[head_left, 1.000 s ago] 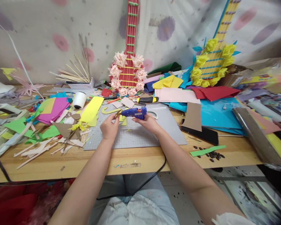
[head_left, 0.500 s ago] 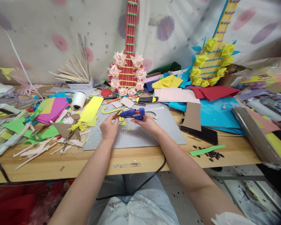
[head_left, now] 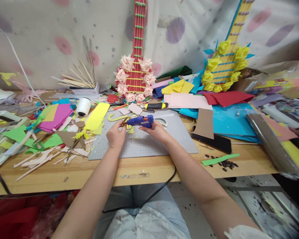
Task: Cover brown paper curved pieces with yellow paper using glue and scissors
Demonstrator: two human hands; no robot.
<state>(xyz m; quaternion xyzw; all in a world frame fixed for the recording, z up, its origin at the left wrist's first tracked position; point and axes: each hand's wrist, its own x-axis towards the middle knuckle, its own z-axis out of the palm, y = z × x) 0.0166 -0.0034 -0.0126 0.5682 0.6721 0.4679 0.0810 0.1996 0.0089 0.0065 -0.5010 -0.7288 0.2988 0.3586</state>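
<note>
My right hand point(head_left: 157, 130) is wrapped round a blue hot glue gun point(head_left: 140, 121), its nozzle pointing left. At that nozzle, my left hand point(head_left: 116, 134) pinches a small dark yellowish piece point(head_left: 125, 120), mostly hidden by the fingers. Both hands are above a grey cutting mat point(head_left: 149, 146). A yellow-green hook-shaped strip point(head_left: 112, 118) lies behind the left hand, with small yellow scraps near it. The white handle of a tool point(head_left: 164, 122) shows just beyond the right hand.
Behind the mat stands a red toy guitar point(head_left: 137, 71) with pink paper flowers; a yellow one point(head_left: 223, 68) leans at right. A utility knife point(head_left: 156, 105), a white spool point(head_left: 83, 107), a phone point(head_left: 214, 142) and black beads point(head_left: 224, 164) surround the mat. The glue gun's cord point(head_left: 161, 187) hangs over the front edge.
Almost nothing differs. Both hands and the glue gun keep their places, with the nozzle still at the small piece; the view has shifted very slightly.
</note>
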